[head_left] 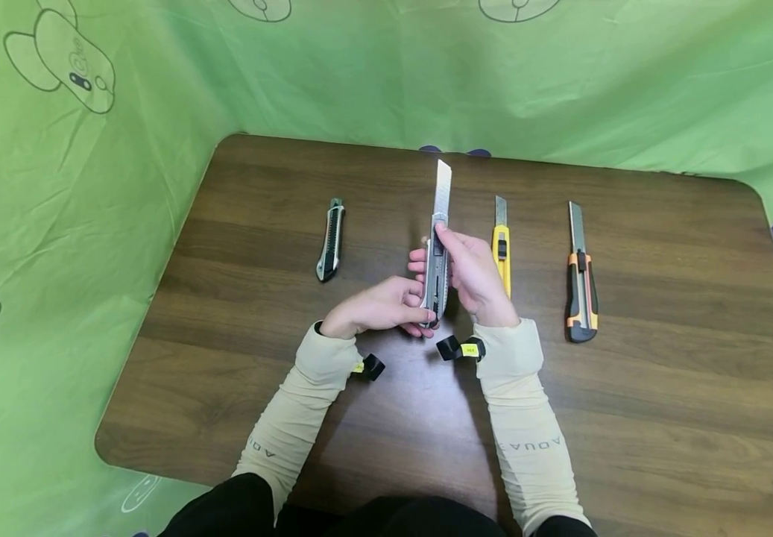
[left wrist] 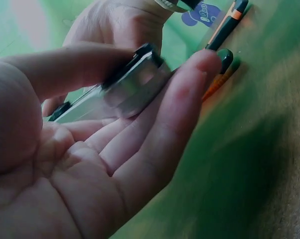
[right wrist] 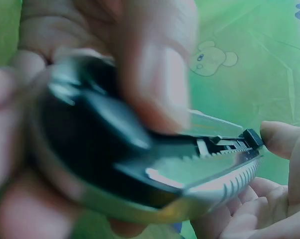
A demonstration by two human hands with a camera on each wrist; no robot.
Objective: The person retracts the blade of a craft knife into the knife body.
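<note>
A silver-grey utility knife (head_left: 436, 272) is held up over the table, its long blade (head_left: 443, 186) extended and pointing away from me. My left hand (head_left: 389, 306) grips its rear end, thumb on top and fingers beneath. Further up the handle, my right hand (head_left: 475, 272) holds it with the thumb at the slider near the blade end. In the right wrist view the knife's black rear end (right wrist: 100, 134) fills the foreground with the left thumb (right wrist: 160, 84) on it. The left wrist view shows the butt of the handle (left wrist: 135, 87) between left thumb and fingers.
On the brown table (head_left: 225, 388) lie a green-black utility knife (head_left: 332, 240) with no blade showing at left, a yellow one (head_left: 502, 250) with its blade out just beyond the right hand, and an orange-black one (head_left: 581, 276), blade out, at right. Green cloth (head_left: 386, 82) hangs behind.
</note>
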